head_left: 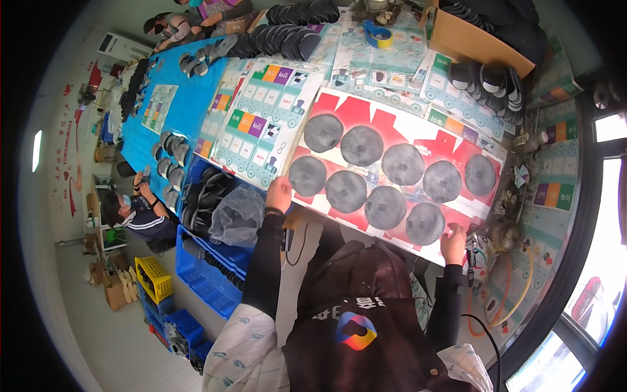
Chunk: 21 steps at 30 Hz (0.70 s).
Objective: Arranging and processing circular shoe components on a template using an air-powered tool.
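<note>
Cardboard sheet (pixel 344 110), printed red and white, lies at the near edge of the worktop (pixel 366 72), directly in front of the person, and carries nine dark grey discs (pixel 402 164) in two rough rows. The back row has five and the front row four, the neighbours close together (several show a small darker square near the middle). Left hand (pixel 279 194) closes narrowly on the sheet's left end, just beside the first disc of the front row; right hand (pixel 452 243) pinches the near edge at the right, next to the last one. How firmly either grips, I cannot tell.

As far as I can judge, the laying-out of these discs is mostly or wholly done, while the sheet is not yet let go. Plenty of dark material lies elsewhere: a stack of curved pieces (pixel 486 88) beyond the sheet, more in an open carton (pixel 450 46) behind it, and long rows (pixel 281 42) at the far side. Whether any of that is left to handle is unclear.

Further left, a clear plastic bag (pixel 237 215) rests by a blue crate (pixel 209 281), and a masked co-worker (pixel 147 219) reaches toward the blue-covered table (pixel 140 140)
</note>
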Each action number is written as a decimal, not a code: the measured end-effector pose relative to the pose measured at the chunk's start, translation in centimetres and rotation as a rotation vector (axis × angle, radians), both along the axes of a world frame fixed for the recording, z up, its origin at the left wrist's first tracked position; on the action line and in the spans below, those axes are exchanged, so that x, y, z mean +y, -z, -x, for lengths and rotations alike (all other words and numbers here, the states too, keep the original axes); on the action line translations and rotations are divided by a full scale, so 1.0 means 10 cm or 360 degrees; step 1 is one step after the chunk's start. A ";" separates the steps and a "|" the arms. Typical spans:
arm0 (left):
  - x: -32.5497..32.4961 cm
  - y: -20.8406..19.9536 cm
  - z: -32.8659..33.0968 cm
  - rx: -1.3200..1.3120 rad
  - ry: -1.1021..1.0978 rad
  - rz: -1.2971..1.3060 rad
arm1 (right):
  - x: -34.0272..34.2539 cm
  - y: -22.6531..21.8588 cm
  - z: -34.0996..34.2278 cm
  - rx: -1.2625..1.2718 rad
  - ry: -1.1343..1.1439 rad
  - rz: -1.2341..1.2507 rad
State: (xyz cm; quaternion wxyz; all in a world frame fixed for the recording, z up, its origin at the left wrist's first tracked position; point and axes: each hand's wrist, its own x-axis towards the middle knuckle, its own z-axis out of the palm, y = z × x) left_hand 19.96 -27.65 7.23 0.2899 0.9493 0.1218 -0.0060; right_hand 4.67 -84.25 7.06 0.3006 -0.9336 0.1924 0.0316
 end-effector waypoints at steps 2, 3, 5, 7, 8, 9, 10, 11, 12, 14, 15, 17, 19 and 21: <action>0.14 0.12 -0.29 0.0102 0.0022 0.0038 | 0.50 -0.05 -0.21 -0.0004 -0.0038 -0.0231; 0.20 0.20 -0.42 0.0089 0.0042 -0.0102 | 0.76 -0.06 -0.32 -0.0005 -0.0087 -0.0309; 0.36 0.38 -0.54 0.0096 0.0078 -0.0224 | 1.35 -0.13 -0.54 -0.0014 -0.0139 -0.0598; 0.45 0.55 -0.57 0.0014 0.0060 -0.0246 | 1.87 -0.13 -0.69 0.0101 -0.0233 -0.0685; 0.46 0.59 -0.59 0.0206 0.0034 -0.0118 | 2.11 -0.10 -0.76 0.0118 -0.0234 -0.0683; 0.42 0.59 -0.57 0.0228 0.0044 -0.0088 | 2.31 -0.05 -0.81 0.0135 -0.0238 -0.0678; 0.37 0.61 -0.53 0.0076 0.0137 -0.0117 | 2.47 -0.02 -0.89 0.0026 -0.0324 -0.0564; 0.31 0.62 -0.52 -0.0079 0.0227 -0.0145 | 2.61 0.00 -0.96 0.0040 -0.0282 -0.0571; 0.25 0.60 -0.52 -0.0116 0.0258 -0.0083 | 2.72 -0.01 -1.04 0.0053 -0.0235 -0.0558; 0.23 0.56 -0.52 -0.0148 0.0299 -0.0080 | 2.90 -0.04 -1.19 0.0098 -0.0127 -0.0570; 0.27 0.58 -0.54 -0.0129 0.0295 -0.0079 | 2.98 -0.04 -1.28 0.0067 -0.0138 -0.0541; 0.34 0.60 -0.58 -0.0112 0.0287 -0.0066 | 3.09 -0.08 -1.37 0.0076 -0.0132 -0.0549; 0.37 0.63 -0.63 -0.0118 0.0287 -0.0051 | 3.12 -0.02 -1.43 0.0093 -0.0139 -0.0513; 0.36 0.64 -0.67 -0.0124 0.0280 -0.0062 | 3.12 0.01 -1.49 0.0104 -0.0140 -0.0476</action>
